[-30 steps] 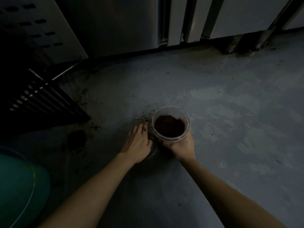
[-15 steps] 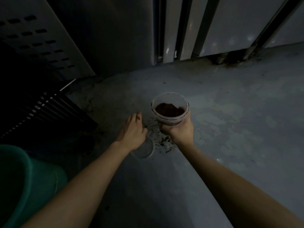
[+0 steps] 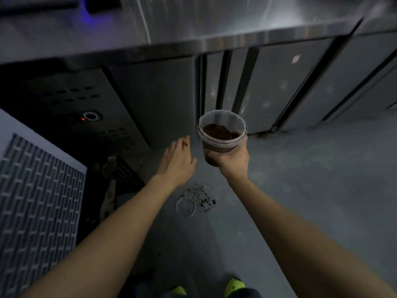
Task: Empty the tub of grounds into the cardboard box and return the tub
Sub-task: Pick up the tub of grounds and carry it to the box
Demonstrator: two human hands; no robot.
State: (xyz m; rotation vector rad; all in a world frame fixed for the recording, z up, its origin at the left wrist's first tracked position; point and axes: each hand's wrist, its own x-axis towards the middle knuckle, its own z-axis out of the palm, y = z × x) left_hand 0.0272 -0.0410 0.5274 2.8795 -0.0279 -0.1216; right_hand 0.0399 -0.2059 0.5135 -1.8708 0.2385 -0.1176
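Steel cabinet fronts [image 3: 268, 82] fill the upper part of the view under the brushed stainless desk [image 3: 193, 24], largest of all. Below them spreads the grey-blue concrete floor [image 3: 311, 179]. At 9 o'clock lies a pale slab with a grey ribbed mat [image 3: 36, 201]. Two bare forearms reach up from 6 o'clock. The right hand [image 3: 233, 162] grips the round translucent plastic tub [image 3: 222, 132] from below, fingers curled round its base, holding it upright in the air just above centre, in front of the cabinet doors; dark brown grounds [image 3: 218, 131] sit inside. The left hand [image 3: 177, 160], at 9 o'clock of the tub and apart from it, holds nothing, fingers loosely extended. On the floor between the forearms rests a clear round plastic lid [image 3: 185, 207], with scattered dark crumbs [image 3: 200, 195] just beside it at 1 o'clock. Yellow-green shoe tips [image 3: 234, 286] show at 6 o'clock.
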